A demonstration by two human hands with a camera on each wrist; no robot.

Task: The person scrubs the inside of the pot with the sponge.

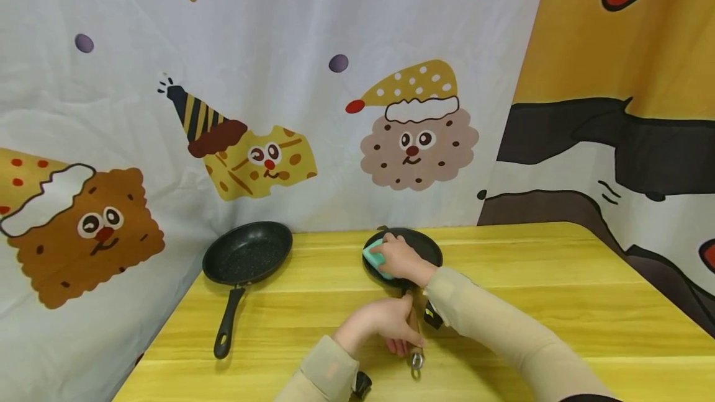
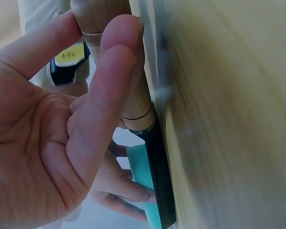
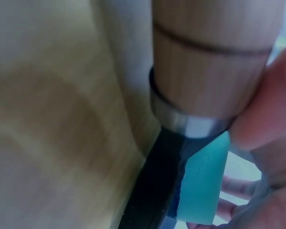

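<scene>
The pan [image 1: 427, 245] sits on the desk [image 1: 558, 278], near its far edge, with its wooden handle [image 2: 138, 112] toward the person; the left hand [image 1: 391, 321] holds that handle between thumb and fingers; the right hand [image 1: 401, 257] grips the sponge [image 1: 373, 256] at the left side of the pan's inside; the larger pan [image 1: 246, 256] stands well apart to the left, untouched; the pan is likely stiff and fairly heavy, its weight toward the far end, so the handle is the place to steady it; the sponge should be light and soft, squashing under pressure, best taken by its sides; the dark surface may be slippery when wet.
</scene>
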